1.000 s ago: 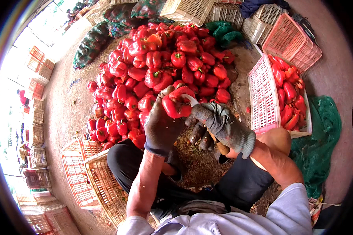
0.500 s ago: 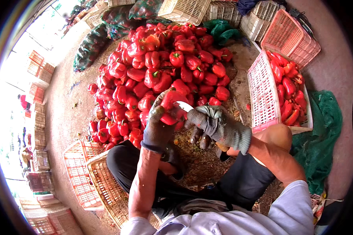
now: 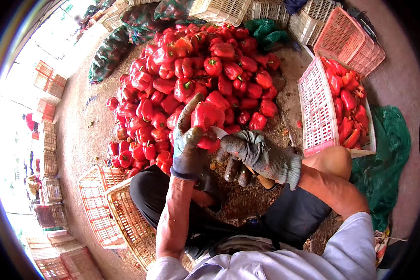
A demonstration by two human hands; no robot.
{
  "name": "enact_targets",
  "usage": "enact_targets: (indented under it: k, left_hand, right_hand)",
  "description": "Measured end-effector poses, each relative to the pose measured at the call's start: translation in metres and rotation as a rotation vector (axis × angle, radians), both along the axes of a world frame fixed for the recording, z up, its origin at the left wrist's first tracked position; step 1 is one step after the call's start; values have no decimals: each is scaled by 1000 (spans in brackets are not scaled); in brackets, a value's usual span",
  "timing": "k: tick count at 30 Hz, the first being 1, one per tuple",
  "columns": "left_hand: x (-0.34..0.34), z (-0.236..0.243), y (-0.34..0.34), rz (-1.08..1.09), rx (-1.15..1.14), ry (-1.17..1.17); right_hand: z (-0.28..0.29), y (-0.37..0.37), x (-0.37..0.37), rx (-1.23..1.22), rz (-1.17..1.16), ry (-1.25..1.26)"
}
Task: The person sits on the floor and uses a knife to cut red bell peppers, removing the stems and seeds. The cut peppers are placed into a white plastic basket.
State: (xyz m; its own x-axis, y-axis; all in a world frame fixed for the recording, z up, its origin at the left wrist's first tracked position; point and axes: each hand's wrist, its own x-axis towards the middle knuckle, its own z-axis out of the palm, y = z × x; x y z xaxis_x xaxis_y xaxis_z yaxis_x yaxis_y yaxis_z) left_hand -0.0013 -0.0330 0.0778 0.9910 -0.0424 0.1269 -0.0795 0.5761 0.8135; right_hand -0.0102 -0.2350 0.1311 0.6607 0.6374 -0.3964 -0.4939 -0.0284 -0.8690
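Note:
A red bell pepper is gripped in my gloved left hand, its thumb side toward me and a finger stretched up along the pepper's left. My gloved right hand is closed round a knife, whose short blade touches the pepper's lower right side. Part of the blade is hidden by the pepper, and a wooden handle end shows below the right hand. Just beyond both hands rises a large heap of red bell peppers.
To the right stands a crate holding red pepper pieces, beside a pink crate and green netting. Two crates sit by my left knee. Filled mesh sacks lie behind the heap.
The pepper has turned in my left hand, and a left finger now stretches upward. The knife blade, earlier lying across the pepper, is now lower at its right side.

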Motion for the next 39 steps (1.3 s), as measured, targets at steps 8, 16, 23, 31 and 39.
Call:
enact_targets:
  k: [8,16,23,31,39]
  left_hand:
    - [-8,4,-2,8,-149,-29]
    - [-14,-2,3,-58,-313,57]
    - [-14,0,-1,67,-79,64]
    - [-11,1,-2,314,622,-183]
    - [-12,-9,-3,92,-180,63]
  right_hand:
    - [6,-2,-2,-6,-42,-11]
    - [5,-10,4,-45,-100,-327]
    - [1,-4,-5,-45,-85,-251]
    - [0,-1,-7,68,-63,15]
    - [-11,2,-6,-9,-126,-224]
